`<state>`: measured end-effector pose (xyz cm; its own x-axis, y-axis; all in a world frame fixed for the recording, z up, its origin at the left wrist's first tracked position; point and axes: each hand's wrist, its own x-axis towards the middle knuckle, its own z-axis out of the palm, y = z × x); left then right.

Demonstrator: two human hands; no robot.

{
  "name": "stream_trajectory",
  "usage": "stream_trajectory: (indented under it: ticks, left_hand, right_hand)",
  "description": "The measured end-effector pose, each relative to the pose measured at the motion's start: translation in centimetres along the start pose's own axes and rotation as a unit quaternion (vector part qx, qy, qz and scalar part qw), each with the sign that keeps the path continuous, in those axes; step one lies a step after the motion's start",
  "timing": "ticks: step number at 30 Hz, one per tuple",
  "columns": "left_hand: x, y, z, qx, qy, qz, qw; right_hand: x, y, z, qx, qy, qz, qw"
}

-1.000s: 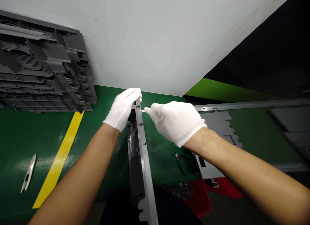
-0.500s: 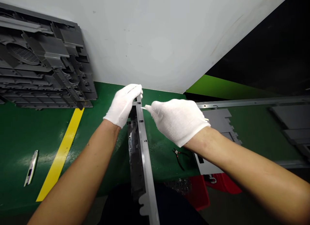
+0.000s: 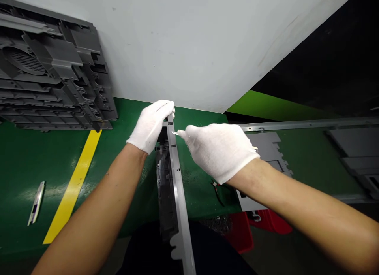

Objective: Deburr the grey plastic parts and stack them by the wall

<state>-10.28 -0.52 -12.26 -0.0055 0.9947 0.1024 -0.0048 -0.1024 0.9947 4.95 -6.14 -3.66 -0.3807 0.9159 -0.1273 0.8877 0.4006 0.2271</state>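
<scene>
A grey moulded panel [image 3: 180, 196] stands on edge in front of me, its narrow side facing up with small slots along it. My left hand [image 3: 152, 125], in a white glove, is closed around the panel's far end. In my gloved right hand [image 3: 219, 150] is a craft knife, gripped in a fist. The knife's thin blade [image 3: 175, 133] points left and lies at the panel's edge, close to a slot. Most of the knife's handle is hidden inside the glove; a small end shows behind the wrist.
Stacked grey panels [image 3: 59, 77] lean at the left. On the green table [image 3: 127, 204] lie a second craft knife [image 3: 36, 204], yellow tape [image 3: 74, 188] and cutting pliers [image 3: 217, 193]. A red bin [image 3: 239, 231] sits below the edge. More grey panels [image 3: 263, 144] lie right, beside a metal rail [image 3: 296, 124].
My right hand has shifted slightly down and right, the blade staying near the panel's edge. My left hand keeps its grip. The whole view has moved a little.
</scene>
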Motion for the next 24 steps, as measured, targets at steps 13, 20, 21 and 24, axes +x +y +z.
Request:
stream_trajectory:
  ticks: [13,20,21,24]
  left_hand:
    - [0.05,-0.21,-0.12,0.007,-0.011,0.019,1.000]
    - [0.08,-0.24,-0.01,0.005,-0.010,0.019,1.000]
    - [0.08,-0.23,-0.01,0.005,-0.010,0.018,1.000]
    - [0.10,-0.20,-0.05,0.004,-0.008,0.016,1.000]
  right_hand:
    - [-0.03,-0.03,-0.39,-0.001,-0.035,0.019,0.999]
    - [0.17,0.25,-0.54,-0.015,-0.036,0.019,0.999]
    - [0.17,0.26,-0.56,-0.016,-0.035,0.018,0.999]
    - [-0.03,0.18,-0.66,-0.003,-0.039,0.003,0.999]
